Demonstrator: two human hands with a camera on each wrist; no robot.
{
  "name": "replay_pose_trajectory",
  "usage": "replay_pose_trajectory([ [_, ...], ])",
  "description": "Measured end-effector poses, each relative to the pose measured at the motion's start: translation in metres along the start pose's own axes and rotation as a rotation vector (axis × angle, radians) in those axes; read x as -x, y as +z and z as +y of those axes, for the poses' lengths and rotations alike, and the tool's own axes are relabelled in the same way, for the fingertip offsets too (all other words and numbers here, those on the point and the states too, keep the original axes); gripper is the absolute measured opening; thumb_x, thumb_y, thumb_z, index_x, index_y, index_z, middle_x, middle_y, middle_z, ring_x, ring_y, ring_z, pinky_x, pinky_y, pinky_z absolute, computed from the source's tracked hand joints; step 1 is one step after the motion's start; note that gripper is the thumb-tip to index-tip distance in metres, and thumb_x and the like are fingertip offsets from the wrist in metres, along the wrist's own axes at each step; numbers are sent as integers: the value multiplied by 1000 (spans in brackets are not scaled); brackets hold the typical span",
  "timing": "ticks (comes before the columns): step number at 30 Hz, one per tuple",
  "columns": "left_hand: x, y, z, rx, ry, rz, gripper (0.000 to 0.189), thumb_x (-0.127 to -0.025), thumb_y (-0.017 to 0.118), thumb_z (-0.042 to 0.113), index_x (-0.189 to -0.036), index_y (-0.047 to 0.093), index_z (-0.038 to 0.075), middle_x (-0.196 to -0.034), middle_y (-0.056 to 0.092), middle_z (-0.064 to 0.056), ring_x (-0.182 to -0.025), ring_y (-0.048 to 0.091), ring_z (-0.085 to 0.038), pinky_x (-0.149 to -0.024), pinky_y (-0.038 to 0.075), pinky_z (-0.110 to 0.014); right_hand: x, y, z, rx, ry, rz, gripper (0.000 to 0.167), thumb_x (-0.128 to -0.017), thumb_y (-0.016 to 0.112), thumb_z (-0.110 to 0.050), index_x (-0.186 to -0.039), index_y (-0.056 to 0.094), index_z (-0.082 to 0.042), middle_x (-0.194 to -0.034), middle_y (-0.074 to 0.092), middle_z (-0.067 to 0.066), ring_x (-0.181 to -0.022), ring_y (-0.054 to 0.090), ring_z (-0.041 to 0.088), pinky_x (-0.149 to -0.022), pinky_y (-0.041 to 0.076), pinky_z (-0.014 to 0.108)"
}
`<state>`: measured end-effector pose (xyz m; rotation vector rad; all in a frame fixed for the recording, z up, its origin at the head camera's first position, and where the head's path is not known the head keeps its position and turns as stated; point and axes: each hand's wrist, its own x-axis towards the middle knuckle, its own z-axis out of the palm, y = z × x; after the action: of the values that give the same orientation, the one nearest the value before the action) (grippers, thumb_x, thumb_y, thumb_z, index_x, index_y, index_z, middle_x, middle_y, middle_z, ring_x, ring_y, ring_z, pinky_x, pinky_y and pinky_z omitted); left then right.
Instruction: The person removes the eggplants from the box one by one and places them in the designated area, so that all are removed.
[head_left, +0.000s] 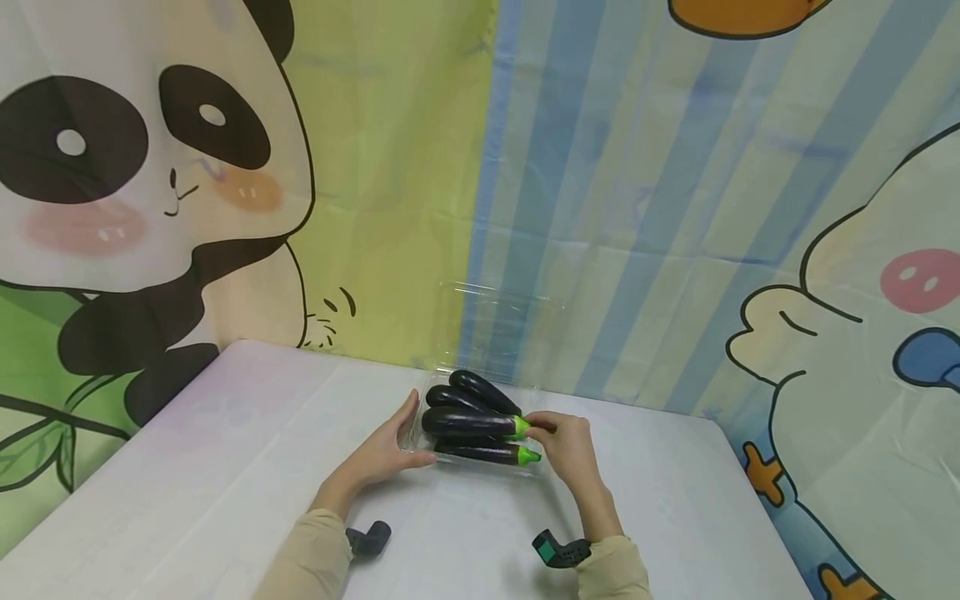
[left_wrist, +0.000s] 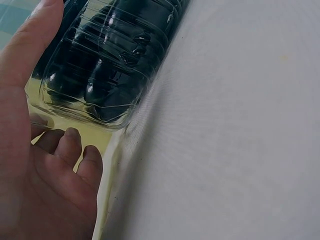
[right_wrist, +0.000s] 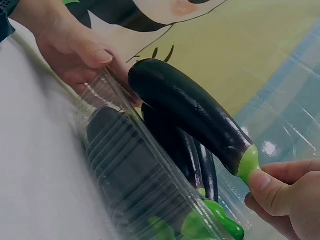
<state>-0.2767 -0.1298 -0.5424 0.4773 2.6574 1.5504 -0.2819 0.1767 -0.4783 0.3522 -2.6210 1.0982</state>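
Observation:
Several dark purple eggplants with green stem caps lie in a clear plastic clamshell box (head_left: pixel 420 433) near the far table edge. My right hand (head_left: pixel 572 446) pinches the green stem end of one eggplant (head_left: pixel 467 422). In the right wrist view this eggplant (right_wrist: pixel 187 110) slants above the others, its round end over the box's left rim. My left hand (head_left: pixel 380 454) grips the box's left end, thumb at the front corner and a finger at the back. Other eggplants (head_left: pixel 487 452) lie below and behind the pinched one.
The box's clear lid (head_left: pixel 495 321) stands raised at the back, against the printed curtain (head_left: pixel 390 167). White cloth covers the table (head_left: pixel 225 467). A dark camera sits on each wrist, the left one (head_left: pixel 369 539) and the right one (head_left: pixel 561 550).

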Motion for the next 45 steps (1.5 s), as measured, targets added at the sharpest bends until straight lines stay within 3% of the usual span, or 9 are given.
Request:
replay_pose_trajectory([
  [26, 2, 1, 3, -13, -58, 11, 120, -66, 80, 55, -154, 5, 24, -161, 8, 2, -148, 11, -21, -120, 14, -46, -1, -28, 16, 36, 6, 91, 14, -77, 77, -9, -91, 77, -10, -86, 75, 6, -76, 71, 16, -64, 58, 22],
  [45, 1, 1, 1, -12, -38, 10, 119, -67, 80, 54, -154, 5, 22, -160, 12, 0, -148, 11, -22, -120, 14, -47, -2, -49, 41, 65, 53, 161, 15, -77, 77, -9, -92, 76, -8, -88, 75, 9, -76, 70, 18, -64, 56, 22],
])
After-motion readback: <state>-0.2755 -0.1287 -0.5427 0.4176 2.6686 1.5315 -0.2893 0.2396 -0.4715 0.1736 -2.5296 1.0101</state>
